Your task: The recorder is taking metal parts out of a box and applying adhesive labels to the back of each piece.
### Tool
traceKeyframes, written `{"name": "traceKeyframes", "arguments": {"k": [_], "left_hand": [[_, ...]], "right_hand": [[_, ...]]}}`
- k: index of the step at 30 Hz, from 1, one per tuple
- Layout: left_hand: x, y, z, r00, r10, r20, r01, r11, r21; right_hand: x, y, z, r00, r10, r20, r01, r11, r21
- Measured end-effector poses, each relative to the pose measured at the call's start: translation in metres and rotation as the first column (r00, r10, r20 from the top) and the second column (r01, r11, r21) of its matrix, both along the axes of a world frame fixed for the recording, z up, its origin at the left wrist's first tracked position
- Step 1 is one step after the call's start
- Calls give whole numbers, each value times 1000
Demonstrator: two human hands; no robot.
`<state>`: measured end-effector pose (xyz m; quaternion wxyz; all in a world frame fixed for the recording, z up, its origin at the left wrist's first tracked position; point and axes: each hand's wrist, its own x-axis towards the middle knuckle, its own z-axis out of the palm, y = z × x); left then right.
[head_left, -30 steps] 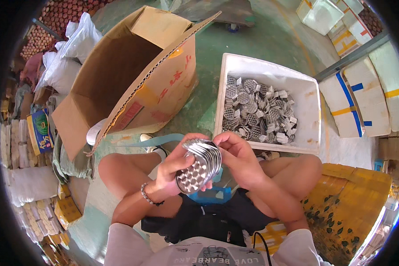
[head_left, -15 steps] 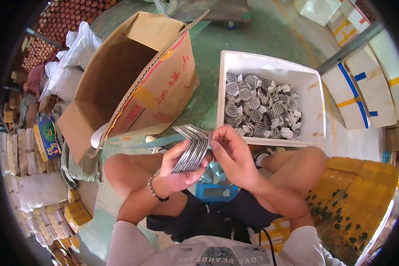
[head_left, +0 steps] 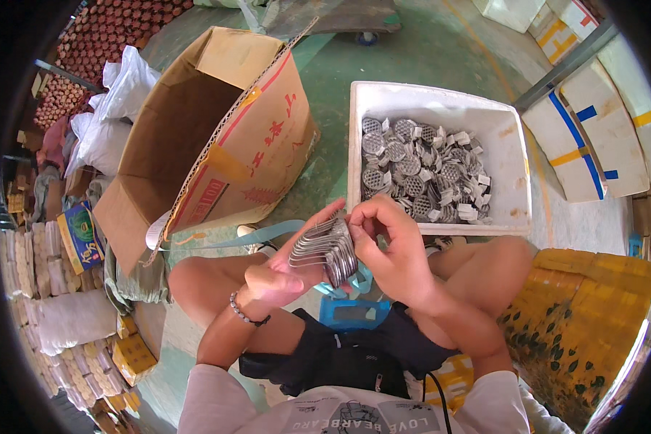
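Observation:
My left hand point(head_left: 271, 282) cradles a stack of thin, bent metal pieces point(head_left: 318, 249), nested in one another with rounded, wire-like ends toward the palm. Its thumb lies along the near side, and one finger stretches up behind the stack. At the stack's upper right edge, my right hand point(head_left: 394, 249) has its thumb and index finger pinched together; what is between them is hidden. A pale blue strip point(head_left: 267, 233) runs from a white roll point(head_left: 155, 233) on the left to behind my left hand. More pale blue strip point(head_left: 362, 278) shows beneath the hands.
Ahead on the right, a white foam box point(head_left: 441, 230) holds many round perforated metal pieces point(head_left: 412, 166) with white tags. An open cardboard box point(head_left: 267, 152) stands ahead on the left. Below my hands is a blue plastic piece point(head_left: 351, 315). Yellow-taped packages point(head_left: 586, 304) lie at right.
The stack has turned in my left hand, its rounded ends now facing left. My left thumb has moved off the stack's face, and the hand has opened somewhat. My right hand stays at its edge.

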<state>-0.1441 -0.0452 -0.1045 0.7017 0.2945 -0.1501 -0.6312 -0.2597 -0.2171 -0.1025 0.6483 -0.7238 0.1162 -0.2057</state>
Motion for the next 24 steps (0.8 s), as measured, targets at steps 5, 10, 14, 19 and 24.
{"name": "traceKeyframes", "arguments": {"k": [5,10,14,19,24], "left_hand": [[-31,-6,-23,936,110,335,-157,981,117],[-41,-5,-42,924,242,296,-314,922,226],[-40,-11,-38,845,333,418,-427,891,153],[-18,-18,-21,671,275,688,-368,930,-13],[-23,-16,-9,807,305,506,-347,938,-12]], "right_hand": [[-2,13,-4,1000,-28,9,28,995,-91],[-1,12,-8,1000,26,11,-27,999,47],[-3,12,-8,995,-5,103,15,995,-98],[-4,11,-11,979,18,204,32,971,-237],[-2,7,-19,970,-51,238,98,977,-189]]}}
